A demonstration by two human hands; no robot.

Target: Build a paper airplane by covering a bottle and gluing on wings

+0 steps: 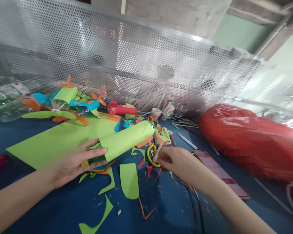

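Observation:
My left hand (84, 157) grips the base end of a plastic bottle wrapped in light green paper (127, 139). The bottle lies tilted, its neck end pointing up and to the right. Between the bent fingers of my right hand (169, 157) is a short whitish stick (158, 152), whose exact kind I cannot make out. Right behind that stick lies a pair of scissors with yellow handles (150, 156), partly hidden. A rounded green paper piece (129, 181) rests on the blue tabletop (175, 208) below the bottle, among curved green, red and orange offcuts.
Paper propeller planes made from bottles (64, 97) stand back left, beside clear bottles (7, 109). A big green sheet (56, 143) lies under my left hand. At right are a phone (221, 172), a black cable (199, 208) and a red plastic bag (246, 139). Perforated metal mesh (141, 52) rises behind.

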